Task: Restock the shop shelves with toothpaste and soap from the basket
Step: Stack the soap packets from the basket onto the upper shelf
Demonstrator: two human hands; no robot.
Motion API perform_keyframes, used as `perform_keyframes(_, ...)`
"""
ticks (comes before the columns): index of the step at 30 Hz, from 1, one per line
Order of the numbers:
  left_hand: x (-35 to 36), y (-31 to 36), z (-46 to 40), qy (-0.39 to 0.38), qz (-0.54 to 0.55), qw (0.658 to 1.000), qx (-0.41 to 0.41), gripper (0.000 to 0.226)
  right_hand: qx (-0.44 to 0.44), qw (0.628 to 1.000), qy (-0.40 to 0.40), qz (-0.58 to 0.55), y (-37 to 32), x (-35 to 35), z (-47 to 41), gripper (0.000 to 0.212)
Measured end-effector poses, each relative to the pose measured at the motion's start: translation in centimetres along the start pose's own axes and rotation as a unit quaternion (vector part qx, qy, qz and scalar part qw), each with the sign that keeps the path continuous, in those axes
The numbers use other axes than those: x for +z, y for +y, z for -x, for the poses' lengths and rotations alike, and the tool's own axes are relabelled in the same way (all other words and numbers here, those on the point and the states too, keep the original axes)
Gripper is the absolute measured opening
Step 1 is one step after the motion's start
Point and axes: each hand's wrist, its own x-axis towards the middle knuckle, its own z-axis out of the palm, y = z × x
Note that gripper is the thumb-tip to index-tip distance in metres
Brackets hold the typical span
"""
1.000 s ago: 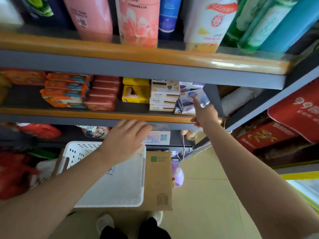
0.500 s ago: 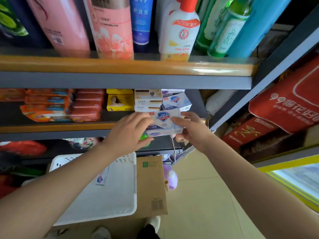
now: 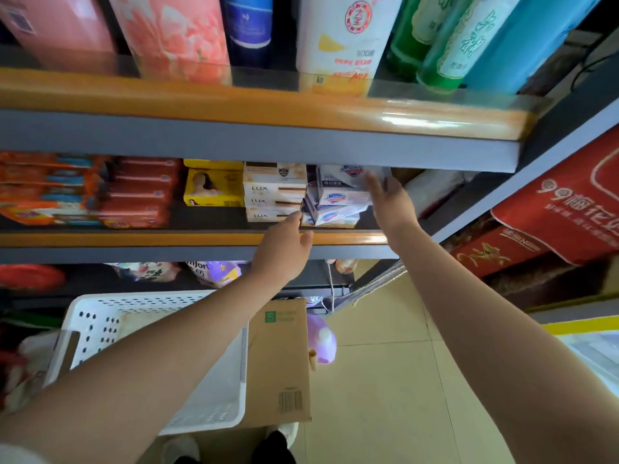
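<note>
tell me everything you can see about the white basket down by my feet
The white plastic basket sits low, below the shelves, partly hidden under the left forearm. Its walls are perforated with rows of round holes, its corners rounded, and a slot handle is cut into the left end. It rests upright on a flat cardboard box. No toothpaste or soap shows inside.

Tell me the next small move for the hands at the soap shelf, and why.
Probably nudge the top Safeguard soap box square with the right hand, then let go. It sits atop the stack beside the LUX boxes, still touched, while the left hand steadies the stack's lower edge.
</note>
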Motion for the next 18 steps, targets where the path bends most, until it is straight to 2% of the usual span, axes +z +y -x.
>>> perform_keyframes(2, 0.8, 0.2, -0.4, 0.026, -0.032, 0.999, -0.007, 0.037, -0.021, 0.998, -0.055, -0.026, 0.5, 0.0, 0.4, 0.066)
perform_keyframes(4, 1.4, 0.3, -0.8, 0.050, -0.022, 0.998, -0.010, 0.038, -0.075, 0.994, -0.082, 0.011, 1.1, -0.2, 0.6, 0.079)
perform_keyframes(8, 2.2, 0.6, -1.4, 0.096, -0.027, 0.995, -0.026, 0.040, -0.130, 0.985, -0.056, 0.102, 1.8, -1.0, 0.6, 0.066)
perform_keyframes(12, 1.9, 1.0, -1.7, 0.106, -0.129, 0.986, -0.021, 0.036, -0.165, 0.972, -0.068, 0.152, 2.1, -1.3, 1.0, 0.068)
perform_keyframes(15, 1.1, 1.1, -2.1, 0.112, -0.183, 0.977, 0.000, 0.035, -0.224, 0.928, -0.034, 0.296, 1.1, -1.4, 0.7, 0.074)
perform_keyframes(18, 0.7, 1.4, -2.5, 0.104, -0.237, 0.966, 0.012, 0.037, -0.252, 0.884, -0.031, 0.393, 0.3, -1.1, 0.8, 0.067)
